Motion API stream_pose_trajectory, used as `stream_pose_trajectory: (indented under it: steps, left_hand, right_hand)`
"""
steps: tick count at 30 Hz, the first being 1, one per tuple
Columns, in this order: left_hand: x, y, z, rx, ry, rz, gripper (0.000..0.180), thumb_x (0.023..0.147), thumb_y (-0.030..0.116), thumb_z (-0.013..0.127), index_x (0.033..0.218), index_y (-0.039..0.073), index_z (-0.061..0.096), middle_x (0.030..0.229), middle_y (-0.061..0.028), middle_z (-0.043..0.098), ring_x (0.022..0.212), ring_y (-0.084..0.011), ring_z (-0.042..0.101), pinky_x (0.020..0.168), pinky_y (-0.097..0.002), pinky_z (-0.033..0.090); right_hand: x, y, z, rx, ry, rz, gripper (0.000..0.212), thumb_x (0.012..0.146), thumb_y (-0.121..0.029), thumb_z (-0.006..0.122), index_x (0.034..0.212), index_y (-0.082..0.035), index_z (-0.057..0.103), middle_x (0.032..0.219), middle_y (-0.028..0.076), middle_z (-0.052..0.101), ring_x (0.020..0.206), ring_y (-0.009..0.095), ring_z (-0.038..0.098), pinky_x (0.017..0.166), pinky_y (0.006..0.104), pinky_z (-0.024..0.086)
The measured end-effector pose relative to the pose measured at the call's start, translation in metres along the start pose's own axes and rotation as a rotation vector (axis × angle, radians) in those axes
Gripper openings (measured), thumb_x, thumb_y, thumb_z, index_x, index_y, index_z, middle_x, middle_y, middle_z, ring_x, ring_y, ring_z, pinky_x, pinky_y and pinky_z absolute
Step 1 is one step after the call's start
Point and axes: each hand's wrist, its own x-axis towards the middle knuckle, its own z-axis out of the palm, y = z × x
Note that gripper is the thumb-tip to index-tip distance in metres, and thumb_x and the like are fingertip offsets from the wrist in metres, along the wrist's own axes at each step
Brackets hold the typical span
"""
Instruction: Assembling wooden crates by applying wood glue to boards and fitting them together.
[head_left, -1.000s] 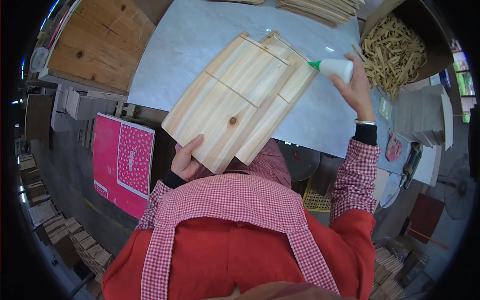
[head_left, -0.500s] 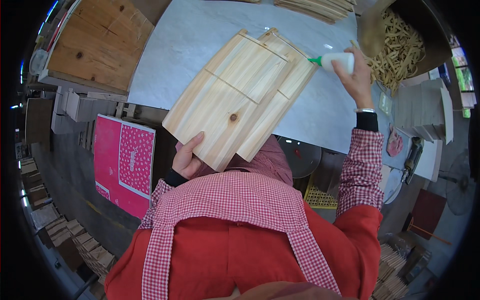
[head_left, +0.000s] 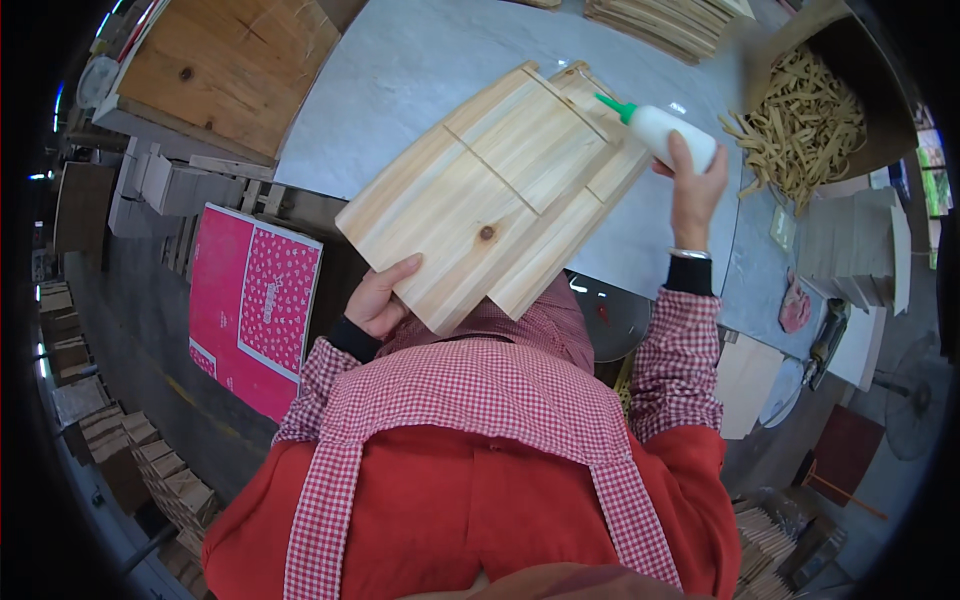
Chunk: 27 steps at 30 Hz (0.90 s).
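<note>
Two pale wooden boards overlap at a slant in front of me, resting partly on the table and partly over my lap. The upper board point(head_left: 455, 195) has a dark knot and grooves across it; the lower board point(head_left: 572, 232) sticks out on its right. My left hand point(head_left: 382, 297) grips the near left edge of the boards, thumb on top, fingers hidden underneath. In my right hand point(head_left: 692, 185) is a white squeeze bottle point(head_left: 672, 135) with a green nozzle, tilted so its tip points left, over the far end of the boards. Whether the tip touches wood I cannot tell.
The pale marble-look table point(head_left: 370, 95) lies beneath. A box of curled wood strips point(head_left: 805, 120) stands at the far right, with stacked grey panels point(head_left: 850, 245) nearer. Thin boards point(head_left: 665, 25) are piled at the back. A brown wooden panel point(head_left: 215, 75) and pink printed board point(head_left: 255, 310) are leftward.
My right hand has moved left and nearer with the bottle, its nozzle shifting from the lower board's far right corner toward the upper board's far edge. My left hand keeps its grip.
</note>
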Motion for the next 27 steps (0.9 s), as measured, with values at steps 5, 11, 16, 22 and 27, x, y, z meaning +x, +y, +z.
stream_pose_trajectory:
  steps: [5, 11, 16, 22, 27]
  left_hand:
    - [0.006, -0.009, 0.001, -0.005, -0.017, 0.034, 0.057, 0.084, 0.001, 0.067, 0.134, -0.001, 0.039, 0.128, -0.0159, 0.051, 0.117, -0.0296, 0.054, 0.098, -0.0445, 0.048]
    - [0.000, -0.008, 0.007, 0.116, -0.051, 0.088, 0.059, 0.088, 0.008, 0.064, 0.137, -0.002, 0.034, 0.131, -0.0173, 0.049, 0.120, -0.0283, 0.051, 0.102, -0.0423, 0.044]
    - [-0.004, -0.006, 0.014, 0.086, -0.041, 0.085, 0.059, 0.086, 0.004, 0.065, 0.136, -0.001, 0.035, 0.129, -0.0173, 0.050, 0.118, -0.0288, 0.053, 0.100, -0.0424, 0.046]
    - [-0.001, -0.006, 0.011, 0.033, -0.025, 0.068, 0.057, 0.084, 0.000, 0.067, 0.133, -0.002, 0.038, 0.126, -0.0172, 0.052, 0.115, -0.0304, 0.055, 0.096, -0.0432, 0.049]
    - [0.009, -0.009, -0.002, 0.010, -0.013, 0.041, 0.057, 0.084, 0.001, 0.067, 0.133, -0.002, 0.038, 0.127, -0.0174, 0.052, 0.116, -0.0304, 0.055, 0.097, -0.0435, 0.049]
  right_hand:
    - [0.017, 0.033, 0.055, -0.132, -0.029, -0.096, 0.053, 0.076, -0.030, 0.078, 0.106, 0.001, 0.048, 0.091, 0.014, 0.062, 0.077, 0.022, 0.064, 0.061, 0.0314, 0.053]
    - [0.024, 0.022, 0.090, -0.422, -0.094, -0.259, 0.058, 0.071, -0.033, 0.080, 0.107, 0.001, 0.049, 0.092, 0.020, 0.063, 0.081, 0.032, 0.064, 0.074, 0.0386, 0.051]
    - [0.032, 0.014, 0.084, -0.439, -0.200, -0.352, 0.052, 0.072, -0.030, 0.079, 0.105, -0.001, 0.051, 0.091, 0.019, 0.063, 0.080, 0.031, 0.064, 0.072, 0.0375, 0.051]
    - [0.019, -0.013, 0.035, -0.582, -0.311, -0.459, 0.044, 0.072, -0.023, 0.077, 0.102, -0.002, 0.053, 0.088, 0.016, 0.062, 0.078, 0.029, 0.063, 0.069, 0.0360, 0.051]
    - [-0.006, -0.028, -0.012, -0.589, -0.284, -0.376, 0.042, 0.073, -0.020, 0.077, 0.103, -0.003, 0.053, 0.086, 0.013, 0.061, 0.075, 0.024, 0.062, 0.068, 0.0335, 0.050]
